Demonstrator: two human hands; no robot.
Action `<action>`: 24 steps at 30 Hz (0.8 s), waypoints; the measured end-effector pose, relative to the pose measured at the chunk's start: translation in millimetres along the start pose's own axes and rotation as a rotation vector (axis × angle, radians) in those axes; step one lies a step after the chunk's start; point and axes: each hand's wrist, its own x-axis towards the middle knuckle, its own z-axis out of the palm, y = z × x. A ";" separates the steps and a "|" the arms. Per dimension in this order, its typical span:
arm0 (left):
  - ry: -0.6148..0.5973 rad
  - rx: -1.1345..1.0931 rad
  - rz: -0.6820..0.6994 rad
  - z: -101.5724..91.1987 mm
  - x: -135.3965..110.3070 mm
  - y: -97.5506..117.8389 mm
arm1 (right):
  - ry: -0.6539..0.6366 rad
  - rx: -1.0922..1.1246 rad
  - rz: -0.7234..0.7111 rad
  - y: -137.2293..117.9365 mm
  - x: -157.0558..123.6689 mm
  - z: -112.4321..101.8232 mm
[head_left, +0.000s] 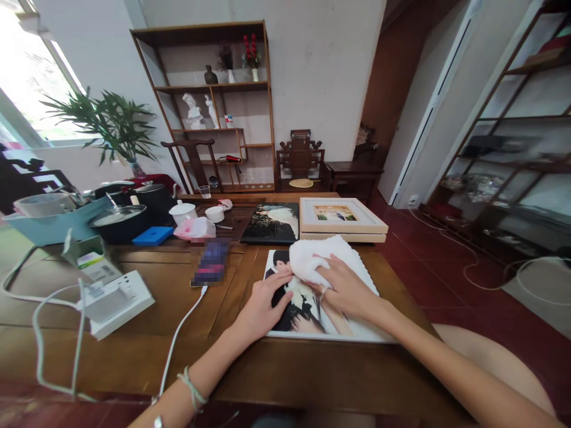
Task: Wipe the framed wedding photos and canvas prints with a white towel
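A white-edged photo panel (307, 312) with a picture of a couple lies flat on the wooden table, close in front of me. My left hand (266, 300) rests on the panel's left side, its fingers stretched out and its thumb apart, holding nothing. A bunched white cloth (336, 246) is in my right hand (342, 284), whose fingers are curled on it and press it against the panel's surface. The cloth and both hands cover parts of the picture.
Behind the panel lie a dark photo panel (273, 223) and a pale wooden picture frame (343, 217). A blurred phone (210, 261) with a white cable lies to the left, near a white power strip (122, 303), a blue box (153, 235) and a pan (118, 221).
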 end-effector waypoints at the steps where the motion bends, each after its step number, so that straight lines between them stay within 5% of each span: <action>1: 0.004 -0.002 0.005 0.2 0.1 -0.6 | -0.011 0.006 -0.005 -4.3 -7.0 -1.3; 11: -0.020 0.022 -0.023 0.8 -1.1 -0.9 | -0.191 0.071 0.007 -33.5 -68.8 -30.4; 19: -0.021 0.037 -0.034 -0.1 -0.9 -0.9 | 0.010 0.036 0.197 18.3 -23.4 -19.0; 24: 0.051 -0.022 -0.066 1.0 -0.3 -2.2 | 0.048 0.018 0.092 -3.0 -3.8 -9.2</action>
